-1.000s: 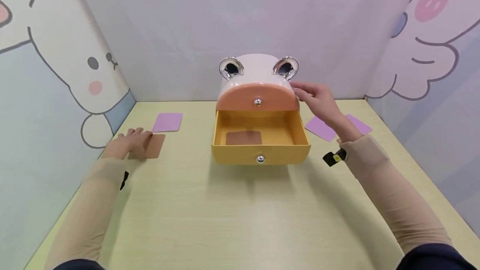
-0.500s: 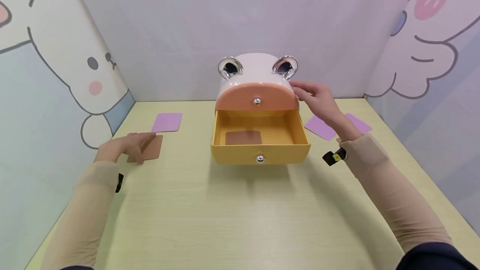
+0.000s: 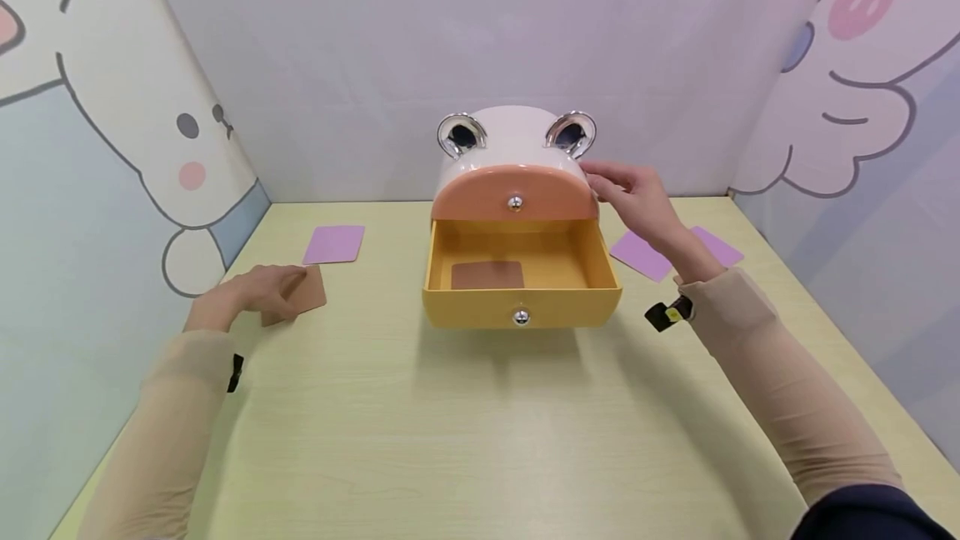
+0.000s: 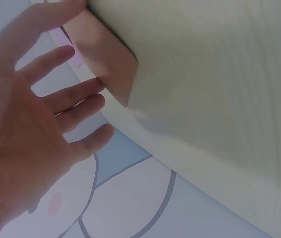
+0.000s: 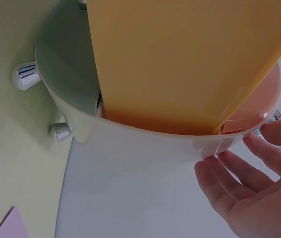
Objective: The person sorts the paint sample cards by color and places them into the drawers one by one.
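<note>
In the head view my left hand (image 3: 258, 292) pinches a brown card (image 3: 309, 292) by its edge at the table's left. Thumb and fingers lie along the card (image 4: 111, 62) in the left wrist view, and the card is turned slightly. At the centre stands a frog-shaped drawer box (image 3: 517, 136), white with silver-rimmed eyes. Its yellow drawer (image 3: 521, 309) is pulled out, with another brown card (image 3: 487, 275) inside, while the orange upper drawer (image 3: 480, 197) is closed. My right hand (image 3: 637, 202) rests its fingertips on the box's right side; the right wrist view shows the fingers (image 5: 212, 181) there.
A purple card (image 3: 334, 244) lies beyond my left hand. Purple cards (image 3: 641, 257) also lie to the right of the box, partly behind my right wrist. Printed cloth walls (image 3: 337, 65) enclose the pale wooden table (image 3: 480, 440) at back and sides.
My left hand has drawn back slightly and its fingers have closed on the brown card, which has turned on the table. The right hand and the box have stayed put.
</note>
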The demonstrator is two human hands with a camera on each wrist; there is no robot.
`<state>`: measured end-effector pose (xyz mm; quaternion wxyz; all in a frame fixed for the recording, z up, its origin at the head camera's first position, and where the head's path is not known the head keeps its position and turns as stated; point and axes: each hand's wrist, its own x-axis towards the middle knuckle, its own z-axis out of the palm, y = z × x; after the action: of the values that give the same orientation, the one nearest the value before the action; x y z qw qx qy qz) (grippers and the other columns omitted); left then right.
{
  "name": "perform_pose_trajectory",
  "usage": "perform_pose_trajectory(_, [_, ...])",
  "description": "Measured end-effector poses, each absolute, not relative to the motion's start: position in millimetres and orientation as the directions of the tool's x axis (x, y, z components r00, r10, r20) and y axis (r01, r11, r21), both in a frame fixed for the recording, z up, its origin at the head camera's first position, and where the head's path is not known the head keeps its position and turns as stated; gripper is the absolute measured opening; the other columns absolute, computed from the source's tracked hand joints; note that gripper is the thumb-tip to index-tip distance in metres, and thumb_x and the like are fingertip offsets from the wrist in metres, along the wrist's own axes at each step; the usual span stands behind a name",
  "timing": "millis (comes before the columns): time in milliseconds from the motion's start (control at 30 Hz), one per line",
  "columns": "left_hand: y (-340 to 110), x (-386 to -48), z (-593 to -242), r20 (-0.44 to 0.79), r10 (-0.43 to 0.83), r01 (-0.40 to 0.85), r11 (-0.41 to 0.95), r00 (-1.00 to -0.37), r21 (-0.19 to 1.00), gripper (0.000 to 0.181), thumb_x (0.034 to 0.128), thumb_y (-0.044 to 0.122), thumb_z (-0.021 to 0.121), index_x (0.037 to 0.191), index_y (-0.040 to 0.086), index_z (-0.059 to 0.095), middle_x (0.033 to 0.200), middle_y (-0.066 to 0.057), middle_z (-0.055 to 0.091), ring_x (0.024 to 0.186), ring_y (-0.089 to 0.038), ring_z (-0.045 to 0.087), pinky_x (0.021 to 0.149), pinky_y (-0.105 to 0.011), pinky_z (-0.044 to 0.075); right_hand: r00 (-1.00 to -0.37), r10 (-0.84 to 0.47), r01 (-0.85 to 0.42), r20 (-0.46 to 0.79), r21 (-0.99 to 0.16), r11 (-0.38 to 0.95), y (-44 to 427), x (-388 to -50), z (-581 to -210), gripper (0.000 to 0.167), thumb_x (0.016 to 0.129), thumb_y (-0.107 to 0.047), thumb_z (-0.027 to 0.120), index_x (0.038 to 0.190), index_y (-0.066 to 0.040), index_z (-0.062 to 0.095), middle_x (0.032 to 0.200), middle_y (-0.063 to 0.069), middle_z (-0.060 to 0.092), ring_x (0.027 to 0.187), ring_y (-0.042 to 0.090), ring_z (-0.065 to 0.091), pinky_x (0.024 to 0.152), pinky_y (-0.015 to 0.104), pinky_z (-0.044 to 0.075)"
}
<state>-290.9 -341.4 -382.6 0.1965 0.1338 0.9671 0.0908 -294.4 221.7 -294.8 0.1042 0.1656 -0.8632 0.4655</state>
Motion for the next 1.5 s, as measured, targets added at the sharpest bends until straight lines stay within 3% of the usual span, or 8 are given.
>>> perform_pose_trajectory(300, [-341, -292, -385, -0.303, 0.237, 0.184, 0.963, -0.923, 0.195, 0.085, 0.0801, 0.038, 0.071, 0.143, -0.007, 0.035, 0.139, -0.033, 0.044, 0.121, -0.050, 0.045, 0.094, -0.070, 0.038, -0.931, -0.180, -0.364, 0.318, -0.771, 0.523, 221, -295, -295, 0.039, 0.099, -0.033, 0.053, 0.133, -0.016, 0.060, 0.132, 0.010, 0.062, 0.101, -0.001, 0.059, 0.098, 0.044, 0.050])
perform_pose_trajectory(600, [-338, -287, -363, -0.231, 0.296, 0.230, 0.934, -0.927, 0.273, 0.085, 0.0787, 0.036, 0.073, 0.140, -0.010, 0.037, 0.132, -0.033, 0.050, 0.113, -0.043, 0.052, 0.094, -0.061, 0.044, -0.931, -0.181, -0.362, 0.315, -0.760, 0.540, 223, -297, -295, 0.039, 0.099, -0.034, 0.052, 0.134, -0.016, 0.059, 0.132, 0.009, 0.062, 0.100, -0.001, 0.060, 0.098, 0.040, 0.051])
perform_pose_trajectory(833, [-321, -281, -344, -0.203, 0.307, 0.234, 0.919, -0.930, 0.318, 0.081, 0.0817, 0.035, 0.071, 0.144, -0.003, 0.036, 0.135, -0.026, 0.050, 0.113, -0.036, 0.052, 0.091, -0.055, 0.046, -0.931, -0.180, -0.364, 0.318, -0.756, 0.545, 223, -297, -295, 0.038, 0.099, -0.034, 0.052, 0.133, -0.017, 0.060, 0.131, 0.009, 0.063, 0.100, -0.001, 0.060, 0.094, 0.033, 0.053])
perform_pose_trajectory(1133, [-280, -274, -310, -0.082, 0.392, 0.343, 0.874, -0.916, 0.344, 0.082, 0.0790, 0.035, 0.077, 0.144, 0.001, 0.040, 0.127, -0.016, 0.054, 0.107, -0.028, 0.049, 0.090, -0.045, 0.043, -0.930, -0.182, -0.366, 0.320, -0.756, 0.543, 222, -297, -296, 0.038, 0.099, -0.033, 0.053, 0.133, -0.017, 0.060, 0.131, 0.009, 0.063, 0.102, 0.000, 0.060, 0.092, 0.027, 0.053])
perform_pose_trajectory(1333, [-251, -263, -287, 0.000, 0.442, 0.409, 0.830, -0.897, 0.379, 0.081, 0.0778, 0.033, 0.078, 0.144, 0.006, 0.041, 0.138, -0.012, 0.051, 0.119, -0.027, 0.049, 0.099, -0.048, 0.043, -0.928, -0.188, -0.373, 0.323, -0.765, 0.525, 222, -295, -295, 0.038, 0.099, -0.033, 0.053, 0.133, -0.017, 0.060, 0.131, 0.009, 0.063, 0.102, -0.001, 0.059, 0.087, 0.016, 0.050])
perform_pose_trajectory(1500, [-227, -255, -274, 0.033, 0.481, 0.455, 0.801, -0.876, 0.389, 0.079, 0.0783, 0.036, 0.077, 0.144, 0.010, 0.042, 0.145, -0.009, 0.047, 0.130, -0.027, 0.044, 0.107, -0.050, 0.038, -0.930, -0.181, -0.365, 0.319, -0.768, 0.526, 222, -294, -294, 0.038, 0.098, -0.034, 0.053, 0.133, -0.018, 0.060, 0.131, 0.008, 0.063, 0.101, -0.001, 0.059, 0.092, 0.026, 0.052])
